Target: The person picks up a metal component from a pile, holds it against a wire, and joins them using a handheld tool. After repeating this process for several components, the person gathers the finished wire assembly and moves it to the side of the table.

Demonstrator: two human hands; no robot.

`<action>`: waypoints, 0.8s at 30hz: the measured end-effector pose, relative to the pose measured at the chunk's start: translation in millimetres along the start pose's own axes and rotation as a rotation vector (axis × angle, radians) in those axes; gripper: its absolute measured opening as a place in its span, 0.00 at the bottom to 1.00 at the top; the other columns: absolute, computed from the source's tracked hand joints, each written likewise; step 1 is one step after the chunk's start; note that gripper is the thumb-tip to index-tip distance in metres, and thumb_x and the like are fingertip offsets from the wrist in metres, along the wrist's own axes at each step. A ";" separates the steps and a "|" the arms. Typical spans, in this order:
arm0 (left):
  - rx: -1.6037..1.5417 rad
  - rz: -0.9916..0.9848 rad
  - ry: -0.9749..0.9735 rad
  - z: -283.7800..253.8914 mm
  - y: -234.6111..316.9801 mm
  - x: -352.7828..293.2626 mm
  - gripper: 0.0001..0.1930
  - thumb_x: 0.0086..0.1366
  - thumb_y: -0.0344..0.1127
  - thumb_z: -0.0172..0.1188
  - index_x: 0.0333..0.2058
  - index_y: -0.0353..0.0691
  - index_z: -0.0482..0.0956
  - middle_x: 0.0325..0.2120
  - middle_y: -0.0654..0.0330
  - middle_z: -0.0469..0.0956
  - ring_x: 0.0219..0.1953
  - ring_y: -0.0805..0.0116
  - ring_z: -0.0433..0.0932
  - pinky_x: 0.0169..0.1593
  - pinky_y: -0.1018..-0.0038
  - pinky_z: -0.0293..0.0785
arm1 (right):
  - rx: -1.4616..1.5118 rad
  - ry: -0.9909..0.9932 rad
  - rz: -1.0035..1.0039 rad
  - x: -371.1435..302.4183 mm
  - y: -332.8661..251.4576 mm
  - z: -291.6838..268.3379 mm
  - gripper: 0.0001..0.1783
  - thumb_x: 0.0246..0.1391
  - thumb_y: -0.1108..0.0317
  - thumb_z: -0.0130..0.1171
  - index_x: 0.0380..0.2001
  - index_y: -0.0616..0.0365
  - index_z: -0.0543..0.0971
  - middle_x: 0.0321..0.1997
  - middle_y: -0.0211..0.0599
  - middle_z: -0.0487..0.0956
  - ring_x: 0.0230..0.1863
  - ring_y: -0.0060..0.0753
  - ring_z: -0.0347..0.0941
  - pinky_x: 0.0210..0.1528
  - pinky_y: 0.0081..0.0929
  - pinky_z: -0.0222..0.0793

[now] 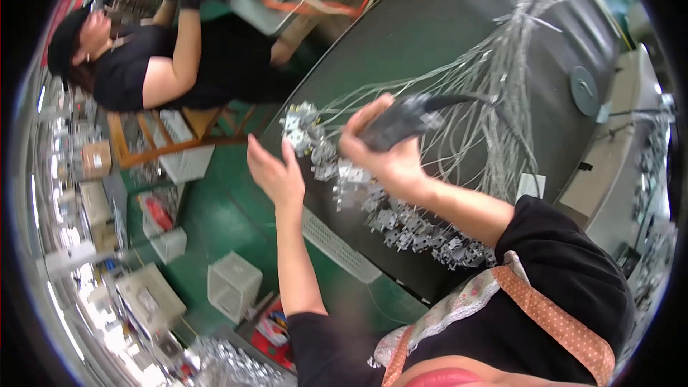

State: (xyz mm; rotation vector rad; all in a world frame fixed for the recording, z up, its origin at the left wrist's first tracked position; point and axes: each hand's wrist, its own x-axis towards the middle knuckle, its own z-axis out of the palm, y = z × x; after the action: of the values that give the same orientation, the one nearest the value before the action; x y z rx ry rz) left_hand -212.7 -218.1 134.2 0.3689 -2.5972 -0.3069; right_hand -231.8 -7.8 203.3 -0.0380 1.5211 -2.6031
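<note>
My right hand [398, 165] is wrapped round a black corded handheld tool [394, 123], blurred by motion, so its exact kind is unclear. Its dark cable [512, 129] trails off to the right across the table. To the left, my left hand [276, 172] is raised with fingers spread and holds nothing. Beside and beneath both hands, small silvery metal parts [412, 229] lie in a row along the table's near edge. Thin clear-grey wires [502, 93] run from these parts toward the far right, where a tie gathers them into a bundle.
The dark table [430, 25] carries a grey round disc [585, 92]. A white perforated strip [337, 247] borders its near edge. Across at the upper left, a person [143, 64] in black works beside a wooden chair [143, 136]. A white bin [234, 287] stands on the green floor.
</note>
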 end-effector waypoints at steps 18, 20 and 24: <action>-0.662 -0.244 -0.584 -83.6 122.5 -176.6 0.25 0.66 0.36 0.59 0.59 0.38 0.65 0.55 0.50 0.67 0.54 0.57 0.72 0.55 0.65 0.71 | 0.091 -0.064 -0.122 -125.9 -233.1 -80.5 0.17 0.48 0.71 0.67 0.37 0.61 0.70 0.27 0.29 0.74 0.25 0.19 0.73 0.27 0.23 0.72; -0.733 -0.226 -0.655 -106.5 142.8 -182.4 0.24 0.66 0.36 0.59 0.59 0.38 0.65 0.56 0.50 0.67 0.55 0.58 0.72 0.55 0.66 0.71 | -0.106 -0.081 -0.079 -142.9 -267.8 -108.9 0.17 0.48 0.70 0.67 0.37 0.62 0.70 0.26 0.30 0.74 0.21 0.20 0.73 0.25 0.23 0.71; -0.677 -0.208 -0.774 -116.9 168.8 -192.1 0.24 0.66 0.35 0.58 0.59 0.38 0.65 0.55 0.51 0.69 0.54 0.59 0.73 0.55 0.67 0.71 | -0.257 0.018 -0.191 -147.4 -296.8 -178.9 0.20 0.46 0.68 0.68 0.38 0.63 0.69 0.23 0.31 0.73 0.18 0.21 0.72 0.21 0.19 0.70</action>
State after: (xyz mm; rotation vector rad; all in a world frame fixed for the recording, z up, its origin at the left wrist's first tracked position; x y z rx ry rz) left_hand -26.5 -16.8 196.5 0.3036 -2.9197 -1.6181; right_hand -129.5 309.0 379.3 -0.1934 1.9374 -2.5312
